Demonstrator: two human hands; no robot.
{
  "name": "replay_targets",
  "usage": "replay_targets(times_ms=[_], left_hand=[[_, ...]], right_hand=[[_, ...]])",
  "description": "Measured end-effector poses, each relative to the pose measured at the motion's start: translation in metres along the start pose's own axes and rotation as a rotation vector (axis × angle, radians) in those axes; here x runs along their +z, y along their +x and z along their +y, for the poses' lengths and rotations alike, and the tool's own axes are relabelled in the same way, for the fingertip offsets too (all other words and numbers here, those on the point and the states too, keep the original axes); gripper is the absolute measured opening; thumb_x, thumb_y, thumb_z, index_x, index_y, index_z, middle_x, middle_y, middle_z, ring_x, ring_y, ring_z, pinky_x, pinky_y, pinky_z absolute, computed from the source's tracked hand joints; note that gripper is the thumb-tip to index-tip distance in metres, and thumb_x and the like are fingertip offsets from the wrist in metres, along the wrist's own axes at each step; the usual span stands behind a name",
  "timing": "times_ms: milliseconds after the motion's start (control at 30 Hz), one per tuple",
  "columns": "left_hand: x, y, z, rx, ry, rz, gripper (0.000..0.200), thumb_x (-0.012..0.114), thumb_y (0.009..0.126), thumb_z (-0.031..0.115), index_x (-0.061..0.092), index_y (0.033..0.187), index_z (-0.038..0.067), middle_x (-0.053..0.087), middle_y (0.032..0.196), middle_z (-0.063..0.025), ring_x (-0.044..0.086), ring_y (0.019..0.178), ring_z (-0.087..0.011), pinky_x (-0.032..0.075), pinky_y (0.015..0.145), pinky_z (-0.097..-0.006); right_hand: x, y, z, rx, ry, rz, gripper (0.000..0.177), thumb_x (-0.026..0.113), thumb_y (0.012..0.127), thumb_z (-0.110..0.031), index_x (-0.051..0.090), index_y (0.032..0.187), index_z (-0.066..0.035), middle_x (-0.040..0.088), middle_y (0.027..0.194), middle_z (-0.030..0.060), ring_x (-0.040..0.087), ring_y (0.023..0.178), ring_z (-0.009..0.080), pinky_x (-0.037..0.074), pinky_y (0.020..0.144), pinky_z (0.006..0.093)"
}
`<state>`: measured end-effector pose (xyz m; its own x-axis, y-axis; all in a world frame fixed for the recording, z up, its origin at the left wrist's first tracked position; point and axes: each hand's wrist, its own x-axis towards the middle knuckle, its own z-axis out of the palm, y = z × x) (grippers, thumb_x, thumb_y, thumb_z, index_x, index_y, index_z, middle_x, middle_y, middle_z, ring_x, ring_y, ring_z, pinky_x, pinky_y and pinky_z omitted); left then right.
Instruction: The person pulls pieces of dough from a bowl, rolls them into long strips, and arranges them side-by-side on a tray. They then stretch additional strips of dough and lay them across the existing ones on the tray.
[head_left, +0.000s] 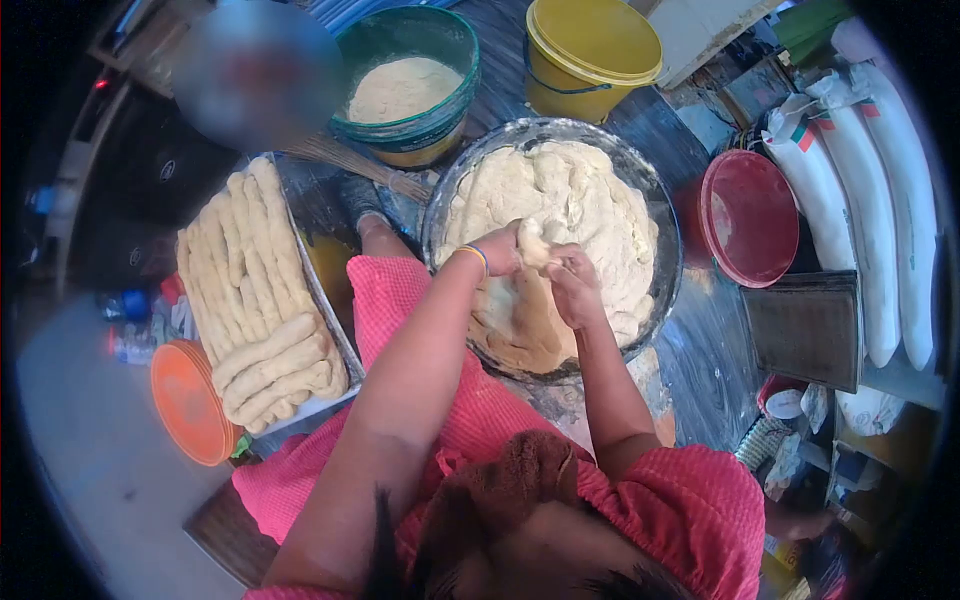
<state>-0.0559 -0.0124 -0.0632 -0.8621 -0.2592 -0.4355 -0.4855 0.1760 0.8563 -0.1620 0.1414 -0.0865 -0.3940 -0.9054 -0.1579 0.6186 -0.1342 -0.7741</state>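
Observation:
A wide round basin (pixel 668 215) holds a large mass of pale dough (pixel 600 210), with a bare, flour-dusted patch of its bottom showing on the near side. Above the dough, my left hand (pixel 497 250), with a coloured band at the wrist, is closed on one end of a small dough piece (pixel 533 243). The fingers of my right hand (pixel 574 288) pinch the other end of that piece. To the left, a tray (pixel 335 330) carries several long dough strips (pixel 245 240), with shorter ones laid crosswise at its near end.
Behind the basin stand a green tub (pixel 465 40) of flour and a yellow lidded bucket (pixel 590 50). A red bucket (pixel 750 220), a dark flat tray (pixel 805 330) and long white sacks (pixel 880 200) are on the right. An orange lid (pixel 185 405) lies beside the dough tray.

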Motion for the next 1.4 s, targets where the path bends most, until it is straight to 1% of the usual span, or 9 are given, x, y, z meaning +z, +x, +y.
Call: replay_targets(times_ms=[67, 233, 400, 700, 900, 1033, 1133, 1200, 1400], left_hand=[[-0.004, 0.01, -0.007, 0.301, -0.127, -0.068, 0.058, 0.06, 0.066, -0.005, 0.042, 0.12, 0.005, 0.052, 0.105, -0.0055, 0.053, 0.097, -0.019, 0.041, 0.087, -0.0279], [-0.01, 0.01, 0.0, 0.032, -0.804, 0.165, 0.042, 0.064, 0.074, 0.002, 0.046, 0.111, 0.009, 0.052, 0.1, -0.0041, 0.055, 0.094, -0.0157, 0.05, 0.077, -0.0327], [-0.024, 0.004, 0.014, 0.128, -0.918, 0.625, 0.043, 0.059, 0.079, -0.001, 0.038, 0.115, 0.007, 0.053, 0.096, -0.0077, 0.059, 0.088, -0.0219, 0.055, 0.065, -0.0379], [-0.033, -0.029, 0.048, 0.222, -1.101, 0.645, 0.061, 0.06, 0.075, -0.002, 0.033, 0.128, 0.012, 0.054, 0.091, -0.0091, 0.059, 0.081, -0.0198, 0.054, 0.065, -0.0364], [-0.032, -0.046, 0.039, -0.322, 0.035, -0.006, 0.056, 0.06, 0.071, 0.006, 0.041, 0.124, 0.007, 0.054, 0.102, -0.0117, 0.058, 0.082, -0.0186, 0.049, 0.063, -0.0287], [-0.009, -0.032, 0.016, -0.223, 0.134, -0.06, 0.056, 0.062, 0.075, 0.023, 0.043, 0.124, 0.005, 0.051, 0.114, -0.0143, 0.055, 0.094, -0.0198, 0.047, 0.075, -0.031], [0.0, -0.027, 0.023, -0.184, -0.371, -0.123, 0.064, 0.058, 0.076, 0.043, 0.044, 0.124, 0.003, 0.049, 0.12, -0.0151, 0.051, 0.103, -0.0218, 0.04, 0.088, -0.0366], [0.013, -0.016, -0.015, -0.139, 0.206, -0.183, 0.068, 0.059, 0.074, 0.048, 0.046, 0.122, 0.002, 0.049, 0.12, -0.0183, 0.05, 0.107, -0.0279, 0.038, 0.091, -0.0365], [0.005, -0.024, -0.027, -0.184, 0.255, -0.025, 0.073, 0.07, 0.065, 0.037, 0.044, 0.123, 0.0, 0.056, 0.109, -0.022, 0.054, 0.102, -0.033, 0.04, 0.089, -0.0343]], right_hand=[[0.024, 0.013, -0.02, 0.005, -0.4, -0.026, 0.019, 0.053, 0.077, 0.001, 0.052, 0.095, -0.005, 0.051, 0.096, 0.006, 0.051, 0.09, 0.0136, 0.042, 0.078, 0.0264], [0.003, 0.069, -0.019, -0.12, -0.449, -0.127, 0.02, 0.056, 0.073, -0.001, 0.054, 0.093, -0.005, 0.05, 0.098, 0.0075, 0.05, 0.094, 0.0171, 0.043, 0.078, 0.03], [-0.069, 0.086, 0.025, -0.341, -1.938, -0.016, 0.04, 0.059, 0.074, -0.015, 0.052, 0.113, -0.012, 0.046, 0.124, 0.0133, 0.046, 0.113, 0.0286, 0.033, 0.099, 0.0397], [-0.051, -0.002, 0.023, -0.114, -1.39, 0.038, 0.041, 0.057, 0.076, -0.014, 0.049, 0.114, -0.002, 0.051, 0.117, 0.0212, 0.05, 0.108, 0.0353, 0.039, 0.094, 0.0399], [-0.002, -0.102, -0.03, -0.337, -1.4, -0.442, 0.045, 0.054, 0.065, -0.002, 0.052, 0.11, -0.003, 0.054, 0.112, 0.0189, 0.049, 0.109, 0.0363, 0.039, 0.094, 0.0408], [0.024, -0.081, -0.051, -0.285, -1.373, -0.462, 0.043, 0.055, 0.065, 0.0, 0.051, 0.108, -0.002, 0.053, 0.111, 0.0173, 0.051, 0.104, 0.034, 0.042, 0.09, 0.0386], [0.022, -0.03, -0.021, -0.207, -0.833, 0.022, 0.05, 0.062, 0.068, -0.005, 0.046, 0.116, -0.005, 0.048, 0.112, 0.0177, 0.048, 0.103, 0.035, 0.041, 0.087, 0.0426], [0.007, 0.0, -0.009, -0.106, -0.632, 0.134, 0.052, 0.064, 0.07, -0.007, 0.044, 0.118, -0.005, 0.046, 0.114, 0.0172, 0.046, 0.105, 0.0341, 0.04, 0.088, 0.0427], [-0.05, -0.014, 0.02, -0.064, -1.845, -0.102, 0.046, 0.057, 0.077, -0.027, 0.047, 0.118, -0.01, 0.04, 0.13, 0.0146, 0.028, 0.128, 0.0301, 0.007, 0.107, 0.0498]])
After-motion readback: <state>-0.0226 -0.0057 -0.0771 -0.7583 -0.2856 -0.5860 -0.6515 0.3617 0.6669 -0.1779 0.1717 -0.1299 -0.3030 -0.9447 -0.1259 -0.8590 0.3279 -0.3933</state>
